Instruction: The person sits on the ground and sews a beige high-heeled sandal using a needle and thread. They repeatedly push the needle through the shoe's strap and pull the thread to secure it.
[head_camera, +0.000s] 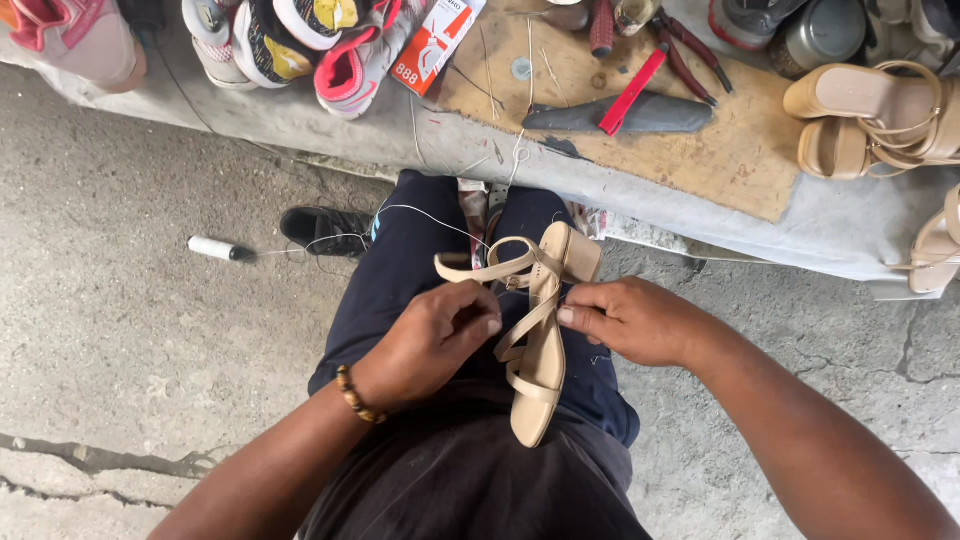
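Item 1, thread spool (214, 248): lay on the concrete floor at nine o'clock from your lap, white thread (430, 216) running from it across your knees towards the sandal.

Item 2, your left hand (432, 338): fingers curled nearly closed, tips pinched together against the sandal's strap; whether they gripped the thread or a needle could not be told. A beaded bracelet (356, 394) sat at the wrist.

Item 3, beige block-heeled sandal (537, 345): lay on your lap, heel at twelve o'clock, toe at six. Straps looked whole; the stitching appeared under way, not finished, with the thread uncut.

Item 4, your right hand (632, 320): closed on the sandal's side just below the heel, thumb and forefinger pinching its edge.

Item 5, desk (300, 118) at twelve o'clock: carried sports shoes (300, 45), a wooden board (740, 150) with a red-handled tool (632, 90) and pliers (690, 55), and further beige sandals (880, 120) at two o'clock.

Containers: a metal pot (822, 32) stood at one o'clock; its contents were not visible.
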